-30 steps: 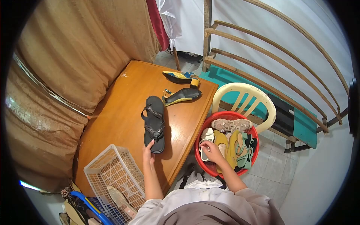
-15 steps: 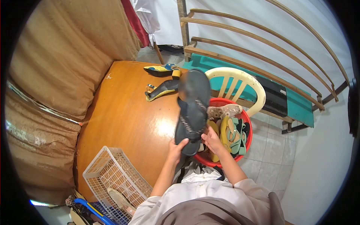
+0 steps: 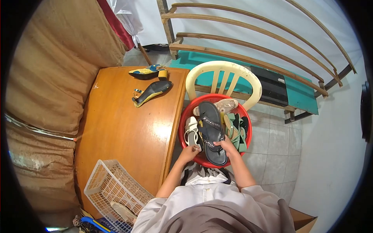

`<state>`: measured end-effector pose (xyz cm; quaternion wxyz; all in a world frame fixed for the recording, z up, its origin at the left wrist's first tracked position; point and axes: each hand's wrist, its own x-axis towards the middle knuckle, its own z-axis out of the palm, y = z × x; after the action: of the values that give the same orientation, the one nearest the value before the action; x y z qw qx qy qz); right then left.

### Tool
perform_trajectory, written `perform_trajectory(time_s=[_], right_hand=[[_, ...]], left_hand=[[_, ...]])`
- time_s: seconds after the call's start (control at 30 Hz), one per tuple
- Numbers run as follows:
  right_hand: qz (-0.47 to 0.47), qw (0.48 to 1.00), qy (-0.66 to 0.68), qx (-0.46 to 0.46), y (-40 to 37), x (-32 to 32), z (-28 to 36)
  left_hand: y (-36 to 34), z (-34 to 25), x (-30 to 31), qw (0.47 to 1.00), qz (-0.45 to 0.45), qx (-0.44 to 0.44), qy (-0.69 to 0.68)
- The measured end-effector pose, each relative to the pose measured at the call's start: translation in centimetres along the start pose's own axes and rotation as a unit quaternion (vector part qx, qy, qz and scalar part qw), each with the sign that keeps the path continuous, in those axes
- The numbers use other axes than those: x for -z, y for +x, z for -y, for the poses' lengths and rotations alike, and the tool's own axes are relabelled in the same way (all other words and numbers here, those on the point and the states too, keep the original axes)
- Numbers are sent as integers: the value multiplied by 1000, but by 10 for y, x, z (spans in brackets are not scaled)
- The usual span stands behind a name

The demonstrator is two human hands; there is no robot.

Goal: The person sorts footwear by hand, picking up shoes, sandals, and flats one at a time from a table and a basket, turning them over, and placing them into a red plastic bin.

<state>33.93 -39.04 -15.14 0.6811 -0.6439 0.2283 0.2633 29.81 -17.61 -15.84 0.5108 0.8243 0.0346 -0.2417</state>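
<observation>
A black sandal with braided straps lies over the shoes in the red basket, held near its lower end by my right hand, thumb on top. At the basket's left edge, my left hand has its fingers closed on the near end of a white sandal. Beside the black sandal sit green sandals on the right and a beige patterned shoe at the back. Something yellow shows partly beneath the black sandal.
A wooden table stands left, with two yellow-and-black heeled shoes at its far end. A white plastic crate leans at the near corner. Behind the basket are a cream plastic chair and a green-seated wooden bench.
The black sandal has come down from above the table edge into the red basket. My left hand has left it and moved to the white sandal; my right hand still holds it.
</observation>
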Motion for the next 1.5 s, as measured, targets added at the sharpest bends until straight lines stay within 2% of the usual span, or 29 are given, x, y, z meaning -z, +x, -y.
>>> perform_trajectory(time_s=[0.13,0.17,0.23,0.3,0.4,0.43,0.53,0.57,0.67,0.8,0.9,1.0,1.2,1.3,1.4,1.5], right_hand=[[47,999,-14,22,-2,-16,8],[74,996,3,49,13,-16,-7],[-10,986,-152,68,23,-21,-18],[-59,935,-341,75,43,-21,-34],[-83,907,-407,63,60,-10,-60],[-63,909,-407,56,60,-8,-62],[-107,871,-472,84,50,-22,-64],[-98,865,-491,43,43,-28,-57],[-163,802,-562,119,21,-47,-43],[-156,765,-569,258,15,-54,-15],[-94,778,-554,282,38,-47,-36],[-41,771,-589,239,44,-42,-58],[8,773,-617,147,56,-41,-44],[24,774,-615,149,62,-43,-39],[40,848,-505,155,64,-40,-25],[-6,876,-428,221,57,-49,2]], left_hand=[[10,15,8,998,-49,41,-8],[11,16,9,997,-57,45,-11],[13,19,8,997,-58,47,-18],[13,20,8,997,-48,55,-28],[11,21,5,996,-22,75,-41],[11,25,4,996,-18,78,-42],[9,31,2,995,-8,82,-63],[8,29,4,995,-9,82,-62],[8,29,13,997,-16,65,-44],[13,27,25,1000,-8,-6,-28],[14,12,29,996,10,25,-84],[15,5,32,995,16,16,-98],[27,13,50,992,25,-4,-122],[39,15,68,987,11,-29,-155],[50,12,95,992,-2,-33,-123],[55,-13,133,998,-18,-45,-37]])
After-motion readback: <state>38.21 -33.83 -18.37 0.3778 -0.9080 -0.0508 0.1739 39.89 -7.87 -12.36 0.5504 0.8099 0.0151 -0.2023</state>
